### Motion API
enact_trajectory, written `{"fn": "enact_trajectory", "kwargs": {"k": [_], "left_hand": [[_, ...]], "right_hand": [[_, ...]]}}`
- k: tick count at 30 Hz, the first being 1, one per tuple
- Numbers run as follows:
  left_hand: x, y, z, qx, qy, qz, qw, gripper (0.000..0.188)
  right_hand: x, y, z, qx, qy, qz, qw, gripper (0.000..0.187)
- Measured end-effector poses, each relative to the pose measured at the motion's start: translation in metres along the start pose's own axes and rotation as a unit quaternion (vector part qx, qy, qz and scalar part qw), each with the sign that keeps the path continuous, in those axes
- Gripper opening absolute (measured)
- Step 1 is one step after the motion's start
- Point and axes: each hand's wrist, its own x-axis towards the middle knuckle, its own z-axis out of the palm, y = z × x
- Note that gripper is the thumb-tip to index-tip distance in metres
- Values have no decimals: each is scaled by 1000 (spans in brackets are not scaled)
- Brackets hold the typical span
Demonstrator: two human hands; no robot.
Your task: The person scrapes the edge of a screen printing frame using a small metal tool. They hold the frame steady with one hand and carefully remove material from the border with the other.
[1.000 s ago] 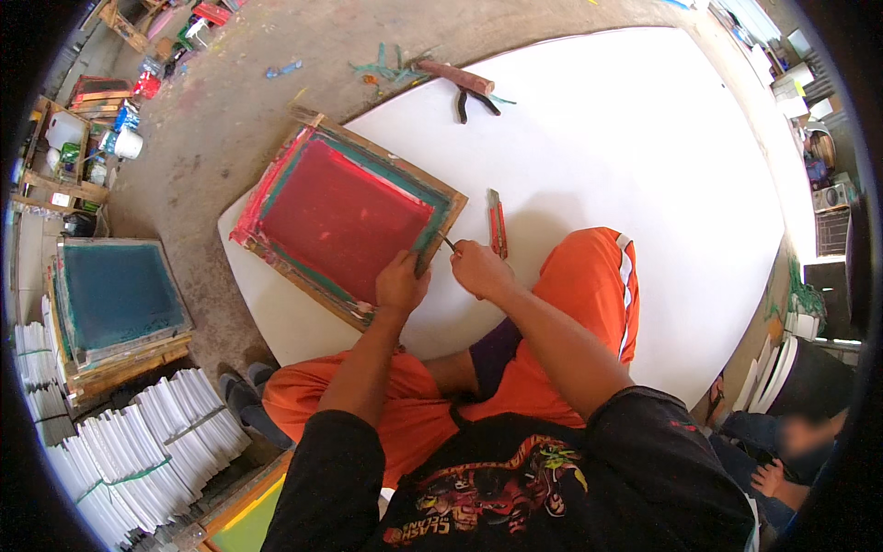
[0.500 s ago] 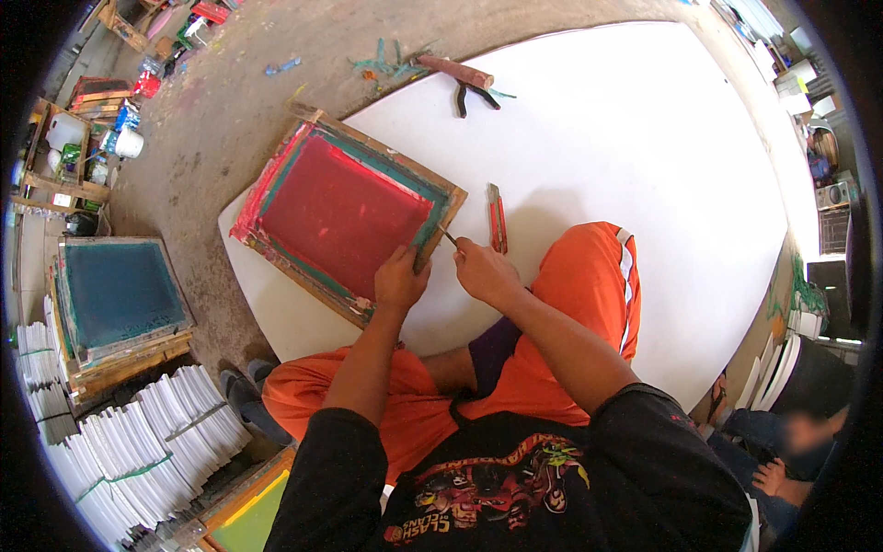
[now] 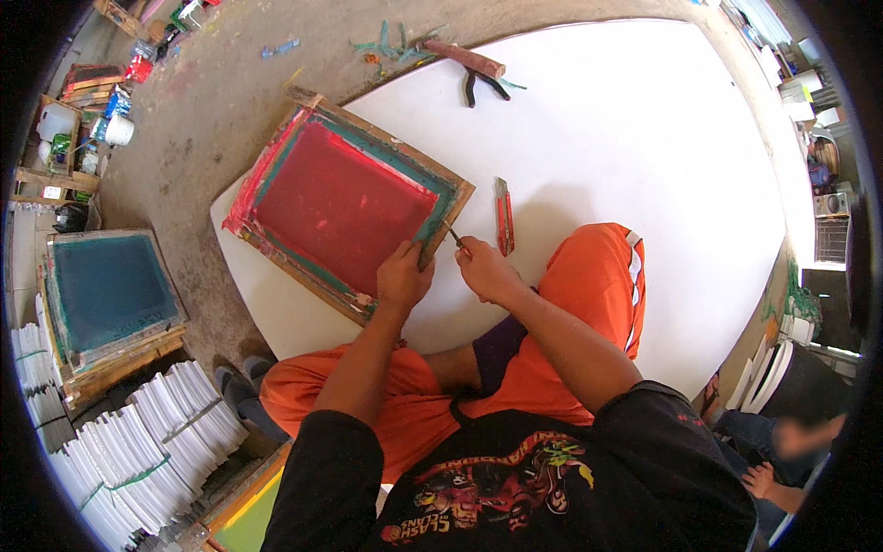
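A screen-printing frame (image 3: 342, 210) with red mesh, green borders and worn wooden sides lies tilted in front of me. My left hand (image 3: 403, 278) is closed round its near right side. In the fingers of my right hand (image 3: 486, 270) is a slim metal tool (image 3: 454, 235), perhaps a screwdriver; its tip meets the frame's right wooden side, and its handle is mostly hidden in my grip. Just right of that hand, a red utility knife (image 3: 504, 218) rests on the white board (image 3: 644, 138).
Black-handled pliers (image 3: 484, 85) and a brownish roll (image 3: 464, 58) lie at the board's far edge. Left stand a blue-green screen frame (image 3: 115, 290) and bundled white paper stacks (image 3: 147, 442). Another person (image 3: 782, 460) sits at the lower right.
The view has shifted slightly. My left hand keeps its hold on the frame, and the tool in my right hand stays at the frame's right side, with a little more of its shaft showing.
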Motion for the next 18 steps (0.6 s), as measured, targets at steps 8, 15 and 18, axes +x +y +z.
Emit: {"fn": "enact_trajectory", "kwargs": {"k": [8, 15, 18], "left_hand": [[4, 1, -1, 45, -16, -11, 999, 39], [4, 5, -6, 58, -22, -25, 998, 41], [7, 8, -5, 65, -26, -22, 997, 40]], "right_hand": [[-4, 7, -16, 328, -117, 132, 928, 49], [-14, 0, -7, 160, -35, 56, 985, 47], [14, 45, 26, 9, 141, -174, 975, 39]]}}
